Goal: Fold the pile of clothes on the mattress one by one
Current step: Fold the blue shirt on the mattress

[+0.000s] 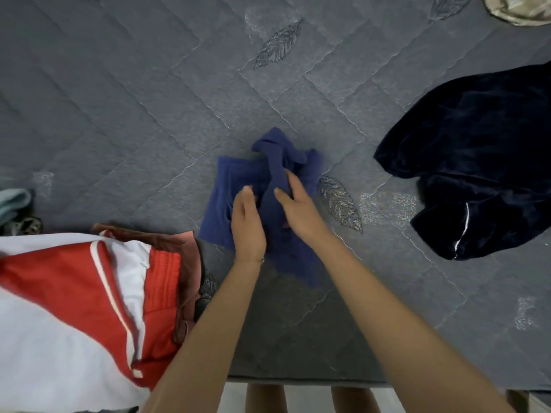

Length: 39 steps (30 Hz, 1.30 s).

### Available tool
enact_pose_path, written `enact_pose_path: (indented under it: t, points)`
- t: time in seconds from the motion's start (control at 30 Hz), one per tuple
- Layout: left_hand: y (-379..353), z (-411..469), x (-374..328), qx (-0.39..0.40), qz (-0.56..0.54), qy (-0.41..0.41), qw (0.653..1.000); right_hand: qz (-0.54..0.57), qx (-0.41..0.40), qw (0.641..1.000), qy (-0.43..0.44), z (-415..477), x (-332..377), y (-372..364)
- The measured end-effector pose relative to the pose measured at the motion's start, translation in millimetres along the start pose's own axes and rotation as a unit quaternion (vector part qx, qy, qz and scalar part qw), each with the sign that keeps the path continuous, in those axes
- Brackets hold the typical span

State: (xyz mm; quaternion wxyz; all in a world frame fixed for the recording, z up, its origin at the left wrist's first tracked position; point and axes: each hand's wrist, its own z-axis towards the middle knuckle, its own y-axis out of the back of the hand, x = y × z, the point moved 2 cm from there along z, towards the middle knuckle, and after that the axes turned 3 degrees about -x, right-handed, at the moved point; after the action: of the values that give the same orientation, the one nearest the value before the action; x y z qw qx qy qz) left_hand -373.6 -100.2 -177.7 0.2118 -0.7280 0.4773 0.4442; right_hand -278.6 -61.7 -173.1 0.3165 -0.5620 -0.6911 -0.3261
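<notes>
Top right corner: we see a shiny cream-and-gold fabric item, bunched and cut off by the frame's edge. Along the bottom edge we see a strip of pale floor, with two bare legs crossing it; their feet lie out of view.

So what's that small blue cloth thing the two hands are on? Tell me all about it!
It is a small medium-blue garment of soft, knit-looking cloth, partly folded and rumpled, lying on the grey quilted mattress in front of the person. A narrow strip rises from its middle toward a bunched far end. The right hand pinches that strip; the left hand rests beside it, fingers curled into a fold.
</notes>
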Motion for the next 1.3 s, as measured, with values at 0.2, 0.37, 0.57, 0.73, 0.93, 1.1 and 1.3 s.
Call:
enact_pose_path:
  t: [0.2,0.37,0.57,0.73,0.93,1.1,1.3]
  points:
    - [51.7,33.1,18.2,-0.073,0.241,0.030,0.967,-0.032,-0.004,0.999,-0.017,5.5,-15.8,-18.5]
    - [63.0,39.4,30.1,-0.103,0.245,-0.057,0.962,-0.236,-0.164,0.956,0.062,12.8,-33.5,14.7]
    - [72.7,50.9,35.3,-0.130,0.271,-0.028,0.953,-0.081,-0.110,0.990,-0.038,19.0,-53.1,18.1]
    - [73.0,58.8,33.7,-0.089,0.201,0.035,0.975,-0.010,-0.118,0.990,-0.080,28.9,-53.8,12.1]
    - [62.6,63.5,30.2,-0.006,0.253,0.077,0.964,-0.047,-0.119,0.988,-0.086,31.2,-51.9,9.7]
    - [55.3,56.8,30.8,0.060,0.181,0.083,0.978,-0.033,-0.130,0.990,-0.052,24.0,-53.2,20.8]
    - [45.3,31.2,20.0,0.141,0.064,0.076,0.985,0.034,-0.123,0.991,-0.051,9.4,-53.2,41.0]
